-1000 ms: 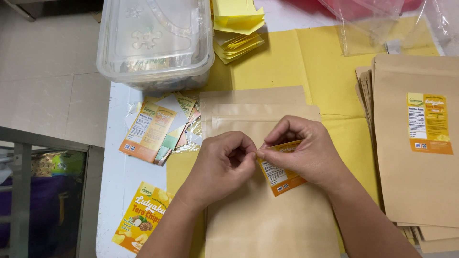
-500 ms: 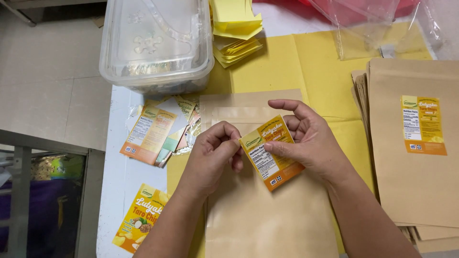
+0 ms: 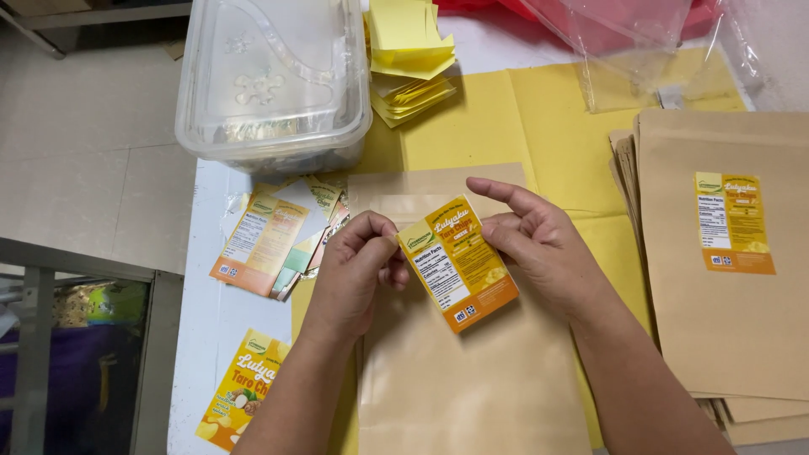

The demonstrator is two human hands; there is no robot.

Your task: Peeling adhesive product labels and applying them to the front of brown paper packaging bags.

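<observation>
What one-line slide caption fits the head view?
Both hands, left hand and right hand, hold an orange-yellow label above a brown paper pouch.

Both hands hold an orange-and-yellow label sticker [image 3: 458, 262] just above a plain brown paper pouch [image 3: 472, 371]: the left hand [image 3: 358, 274] pinches its left edge, and the right hand [image 3: 539, 244] supports its right side with fingers spread. Left of the pouch lies a loose pile of stickers [image 3: 274, 236], beyond it a clear plastic tub [image 3: 274, 80], and to its right a stack of labelled pouches [image 3: 725, 270].
</observation>
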